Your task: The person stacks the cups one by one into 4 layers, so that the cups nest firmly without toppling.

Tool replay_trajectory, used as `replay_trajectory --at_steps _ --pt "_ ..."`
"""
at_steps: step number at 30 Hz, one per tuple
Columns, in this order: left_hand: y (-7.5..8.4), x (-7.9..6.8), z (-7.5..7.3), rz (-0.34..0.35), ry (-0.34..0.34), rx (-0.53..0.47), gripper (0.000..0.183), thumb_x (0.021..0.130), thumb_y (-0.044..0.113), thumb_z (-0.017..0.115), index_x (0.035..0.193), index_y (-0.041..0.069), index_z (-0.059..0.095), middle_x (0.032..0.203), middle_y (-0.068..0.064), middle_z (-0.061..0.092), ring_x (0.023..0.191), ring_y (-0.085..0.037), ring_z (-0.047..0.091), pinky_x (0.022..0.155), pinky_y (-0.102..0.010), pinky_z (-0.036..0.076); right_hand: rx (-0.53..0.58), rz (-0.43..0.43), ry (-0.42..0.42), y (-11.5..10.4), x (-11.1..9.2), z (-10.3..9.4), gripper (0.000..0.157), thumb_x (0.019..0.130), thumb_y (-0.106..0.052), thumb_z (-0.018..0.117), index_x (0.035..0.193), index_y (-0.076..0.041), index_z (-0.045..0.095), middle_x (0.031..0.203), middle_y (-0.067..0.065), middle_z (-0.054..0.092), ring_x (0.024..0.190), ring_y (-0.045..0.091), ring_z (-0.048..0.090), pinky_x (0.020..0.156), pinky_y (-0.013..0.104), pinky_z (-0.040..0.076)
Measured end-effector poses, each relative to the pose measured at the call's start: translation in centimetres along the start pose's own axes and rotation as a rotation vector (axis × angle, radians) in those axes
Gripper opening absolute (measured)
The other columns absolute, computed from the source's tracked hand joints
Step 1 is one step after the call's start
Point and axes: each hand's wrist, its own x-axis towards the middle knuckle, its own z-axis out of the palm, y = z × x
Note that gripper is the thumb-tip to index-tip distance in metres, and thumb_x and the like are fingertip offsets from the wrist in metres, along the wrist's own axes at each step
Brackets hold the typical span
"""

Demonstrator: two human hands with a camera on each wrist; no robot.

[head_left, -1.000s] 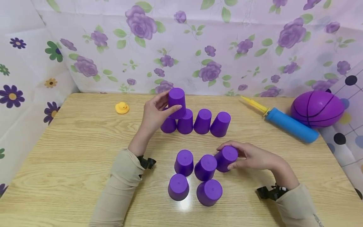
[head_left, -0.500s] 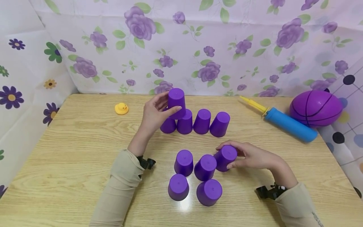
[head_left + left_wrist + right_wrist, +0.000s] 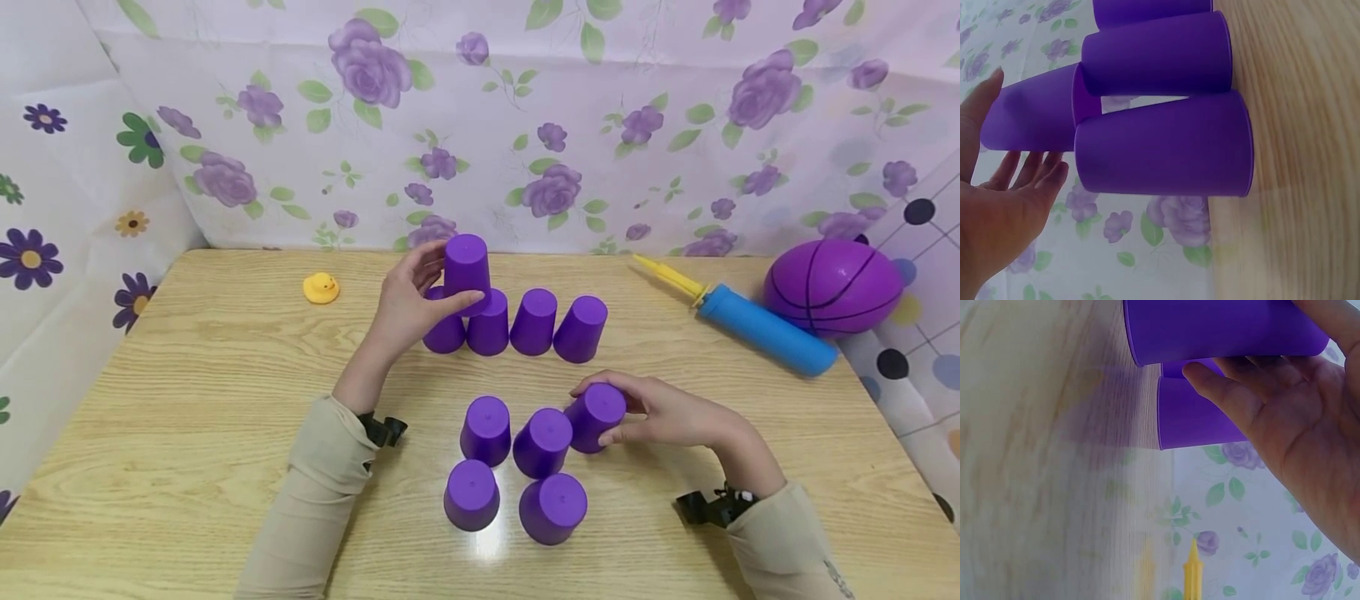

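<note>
Purple cups (image 3: 553, 508) are stood upside down on the table (image 3: 210, 467); slightly farther, the rightmost cup (image 3: 597, 410) is gripped by the right hand (image 3: 671, 412). Beyond, an upper cup (image 3: 466, 265) is held by the left hand (image 3: 411, 302) over a four-cup row's (image 3: 534, 323) left end.

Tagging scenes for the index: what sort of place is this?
Probably an indoor play or recording corner: a wood-grain table set with purple cups, a toy duck, and a flowered sheet behind. The room beyond is out of view.
</note>
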Motion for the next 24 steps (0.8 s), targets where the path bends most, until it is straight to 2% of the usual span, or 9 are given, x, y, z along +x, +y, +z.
replay_trajectory --at_steps 4,7,10,14,17,19,20,22,24 --pt "0.5 -0.1 -0.8 0.023 -0.013 0.054 0.075 0.070 0.018 0.083 0.134 0.010 0.045 0.130 -0.006 0.053 0.122 -0.019 0.050 0.107 -0.028 0.035 0.010 0.010 -0.004 0.1 -0.1 0.1 0.051 0.088 -0.023 0.065 0.133 -0.011 0.044 0.129 0.002 0.054 0.118 0.014 0.052 0.099 0.027 0.043" --pt "1.3 -0.4 -1.3 0.054 0.039 0.059 0.074 0.070 0.016 0.083 0.133 0.010 0.045 0.130 -0.005 0.052 0.121 -0.019 0.050 0.107 -0.026 0.034 0.012 0.020 -0.006 0.0 -0.1 0.1 0.050 0.088 -0.023 0.064 0.133 -0.012 0.044 0.129 0.000 0.053 0.120 0.014 0.051 0.100 0.026 0.041" --pt "2.1 -0.8 -1.7 0.106 0.120 0.054 0.071 0.070 0.014 0.082 0.131 0.009 0.046 0.131 -0.003 0.051 0.121 -0.018 0.051 0.106 -0.022 0.034 -0.016 0.019 0.001 -0.1 -0.2 0.0 0.050 0.088 -0.025 0.064 0.133 -0.015 0.044 0.129 -0.002 0.054 0.119 0.013 0.050 0.100 0.025 0.041" --pt "3.5 -1.7 -1.9 0.242 0.236 0.037 0.066 0.070 0.008 0.081 0.127 0.006 0.049 0.128 -0.006 0.050 0.118 -0.020 0.052 0.105 -0.027 0.038 -0.078 0.007 0.017 -0.4 0.0 0.0 0.049 0.089 -0.027 0.063 0.133 -0.016 0.044 0.127 -0.004 0.054 0.118 0.013 0.051 0.100 0.026 0.041" --pt "4.9 -2.4 -1.8 0.342 0.273 0.020 0.061 0.069 0.003 0.081 0.123 0.003 0.053 0.124 -0.007 0.054 0.113 -0.019 0.054 0.102 -0.030 0.041 -0.135 0.010 0.036 -0.7 0.0 -0.1 0.050 0.088 -0.030 0.063 0.133 -0.016 0.045 0.127 -0.006 0.055 0.119 0.013 0.050 0.099 0.027 0.041" --pt "5.7 -3.1 -1.6 0.381 0.238 0.009 0.056 0.069 0.002 0.081 0.119 0.002 0.056 0.119 -0.006 0.057 0.109 -0.016 0.056 0.099 -0.031 0.044 -0.175 0.013 0.054 -1.0 -0.1 -0.1 0.051 0.088 -0.032 0.064 0.132 -0.017 0.045 0.126 -0.008 0.055 0.119 0.012 0.050 0.099 0.026 0.041" --pt "6.0 -3.6 -1.6 0.386 0.194 0.016 0.053 0.069 0.003 0.081 0.117 0.002 0.058 0.116 -0.005 0.059 0.108 -0.016 0.056 0.099 -0.031 0.044 -0.188 0.016 0.064 -1.1 -0.1 -0.1 0.051 0.087 -0.033 0.064 0.132 -0.018 0.046 0.126 -0.008 0.055 0.119 0.011 0.050 0.099 0.026 0.041" --pt "6.0 -4.6 -1.3 0.407 0.058 0.058 0.047 0.070 0.005 0.081 0.113 0.004 0.061 0.113 -0.005 0.062 0.106 -0.016 0.057 0.097 -0.031 0.045 -0.203 0.017 0.086 -1.4 -0.2 0.0 0.052 0.086 -0.033 0.066 0.132 -0.020 0.046 0.126 -0.009 0.056 0.120 0.011 0.050 0.099 0.025 0.041" --pt "5.6 -5.7 -1.1 0.418 -0.108 0.120 0.042 0.072 0.008 0.080 0.110 0.006 0.063 0.113 -0.005 0.063 0.107 -0.017 0.057 0.097 -0.031 0.045 -0.212 0.012 0.104 -1.6 -0.4 0.2 0.052 0.085 -0.033 0.067 0.132 -0.022 0.047 0.127 -0.007 0.056 0.121 0.011 0.049 0.100 0.024 0.040"
